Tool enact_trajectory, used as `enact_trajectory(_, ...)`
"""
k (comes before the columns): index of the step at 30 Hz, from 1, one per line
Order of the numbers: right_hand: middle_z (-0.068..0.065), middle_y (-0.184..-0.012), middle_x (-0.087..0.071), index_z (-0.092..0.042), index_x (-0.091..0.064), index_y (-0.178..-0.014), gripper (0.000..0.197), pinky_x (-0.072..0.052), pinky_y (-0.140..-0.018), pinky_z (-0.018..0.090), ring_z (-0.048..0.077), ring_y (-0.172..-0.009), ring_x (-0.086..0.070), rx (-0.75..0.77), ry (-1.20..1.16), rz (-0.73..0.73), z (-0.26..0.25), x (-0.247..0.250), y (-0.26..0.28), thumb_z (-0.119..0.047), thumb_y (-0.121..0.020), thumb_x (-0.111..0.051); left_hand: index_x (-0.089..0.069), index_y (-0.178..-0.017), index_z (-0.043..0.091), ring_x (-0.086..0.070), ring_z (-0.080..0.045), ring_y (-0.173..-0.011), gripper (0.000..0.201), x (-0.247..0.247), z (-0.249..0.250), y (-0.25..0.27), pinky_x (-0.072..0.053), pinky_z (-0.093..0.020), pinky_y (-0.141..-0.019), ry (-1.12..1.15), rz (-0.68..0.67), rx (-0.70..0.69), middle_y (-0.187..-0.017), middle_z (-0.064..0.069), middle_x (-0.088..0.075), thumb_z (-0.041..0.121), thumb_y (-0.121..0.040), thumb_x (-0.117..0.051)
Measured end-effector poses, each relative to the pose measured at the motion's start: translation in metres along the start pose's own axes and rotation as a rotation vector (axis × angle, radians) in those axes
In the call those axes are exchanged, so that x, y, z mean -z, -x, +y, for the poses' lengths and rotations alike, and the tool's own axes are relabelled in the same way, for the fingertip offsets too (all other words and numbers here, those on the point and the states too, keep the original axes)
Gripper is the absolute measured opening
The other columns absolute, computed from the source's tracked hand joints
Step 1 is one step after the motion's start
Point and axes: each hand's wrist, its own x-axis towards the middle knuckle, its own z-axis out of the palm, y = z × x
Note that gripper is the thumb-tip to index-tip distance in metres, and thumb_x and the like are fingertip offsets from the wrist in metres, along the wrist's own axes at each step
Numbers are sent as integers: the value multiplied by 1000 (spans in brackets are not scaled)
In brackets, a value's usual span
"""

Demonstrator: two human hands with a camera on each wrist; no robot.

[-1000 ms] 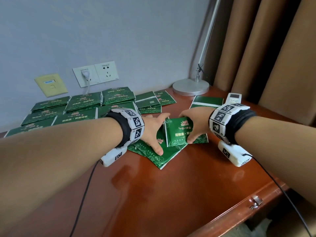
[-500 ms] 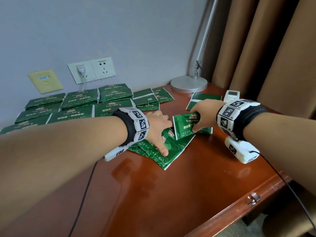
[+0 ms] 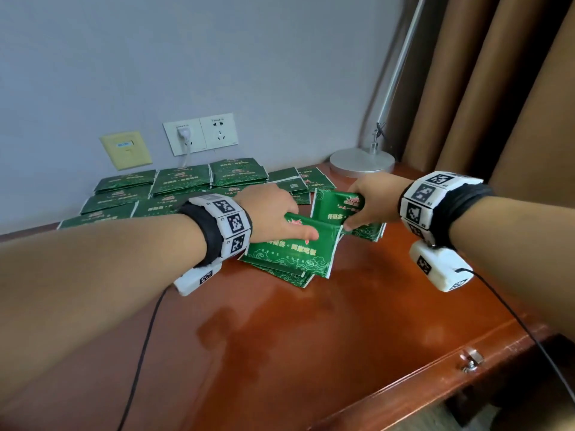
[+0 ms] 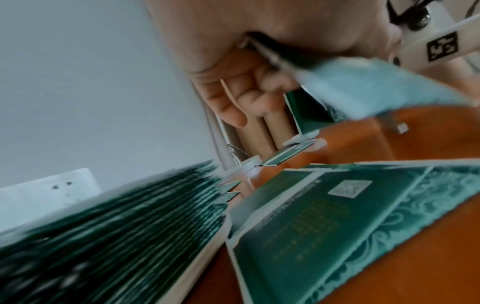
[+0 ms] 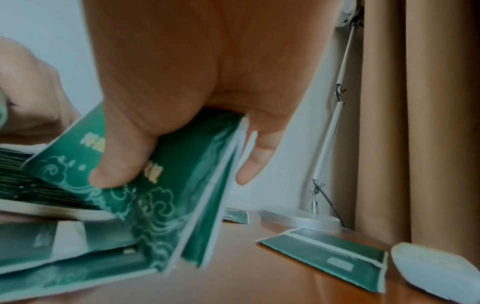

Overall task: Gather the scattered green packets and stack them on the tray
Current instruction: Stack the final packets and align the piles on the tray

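Observation:
Green foil packets with white cloud patterns lie over a glossy wooden table (image 3: 311,337). My left hand (image 3: 298,227) grips a small bundle of packets (image 3: 292,253) at its far edge, thumb on top, the near end low over the wood. My right hand (image 3: 357,213) pinches a second bundle (image 3: 333,209) and holds it tilted up on edge next to the left bundle. In the right wrist view the thumb (image 5: 119,164) presses that bundle's face (image 5: 168,195). Rows of stacked packets (image 3: 183,181) sit along the wall. No tray can be made out.
A lamp's round metal base (image 3: 362,161) stands at the back right by brown curtains (image 3: 497,88). One packet (image 5: 327,257) and a white remote (image 5: 436,271) lie near it. Wall sockets (image 3: 200,135) are behind the rows. The table's front edge carries a drawer knob (image 3: 471,360).
Both hands went from pressing packets flat on the table to gripping bundles. The right bundle has risen and tipped up on edge, and the left bundle's far edge has lifted.

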Motion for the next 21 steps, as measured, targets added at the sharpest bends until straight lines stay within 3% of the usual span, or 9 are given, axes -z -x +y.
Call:
enact_trajectory(3, -11, -80, -70, -26, -65, -88, 33, -49, -71, 24, 7, -74, -65, 23, -97, -42, -22, 4, -1, -49, -68, -79, -48, -55, 15, -41, -15, -45, 67, 6, -21, 32, -42, -31, -56, 186, 34, 34, -50, 1, -43, 72, -84, -29)
enact_trajectory(8, -16, -68, -65, -26, -64, -92, 37, -41, -56, 16, 3, -62, -61, 194, -125, -231, -88, -4, -6, -50, -68, -79, -40, -50, 14, -23, -10, -38, 58, -4, -64, 105, -24, -21, -42, 287, -97, 124, -44, 4, -27, 49, -97, -40)
enact_trajectory(11, -11, -90, -67, -20, -64, -112, 54, -41, -66, 8, 6, -75, -58, 284, -10, -323, -135, -17, -9, -54, -72, -74, -43, -53, 15, -27, -9, -40, 55, -21, -91, 152, -24, -20, -43, 254, -171, 224, -47, 5, -31, 48, -97, -40)
enact_trajectory(13, -2, -112, -66, -13, -58, -126, 68, -37, -78, 15, 10, -86, -55, 331, 71, -349, -163, -28, -13, -55, -74, -71, -52, -65, 16, -38, -10, -50, 47, -30, -102, 178, -28, -22, -49, 196, -232, 314, -56, 6, -42, 50, -96, -40)
enact_trajectory(16, 3, -128, -59, -10, -49, -135, 77, -40, -86, 23, 21, -111, -57, 370, 167, -337, -197, -47, -20, -55, -76, -70, -55, -105, 22, -53, -8, -72, 42, -33, -105, 207, -44, -24, -66, 217, -340, 477, -84, 9, -58, 59, -88, -51)
enact_trajectory(18, 4, -126, -59, -11, -47, -136, 76, -45, -90, 30, 23, -112, -57, 381, 267, -322, -213, -57, -23, -53, -77, -70, -45, -128, 26, -54, -9, -93, 72, -36, -101, 219, -47, -27, -84, 308, -386, 534, -108, 8, -55, 70, -74, -61)
enact_trajectory(21, 6, -112, -65, -12, -51, -128, 52, -50, -77, 31, 23, -96, -62, 383, 294, -333, -228, -68, -29, -33, -84, -67, -32, -140, 24, -40, -16, -115, 108, -48, -88, 226, -42, -39, -99, 174, -461, 536, -125, 3, -40, 81, -55, -65)
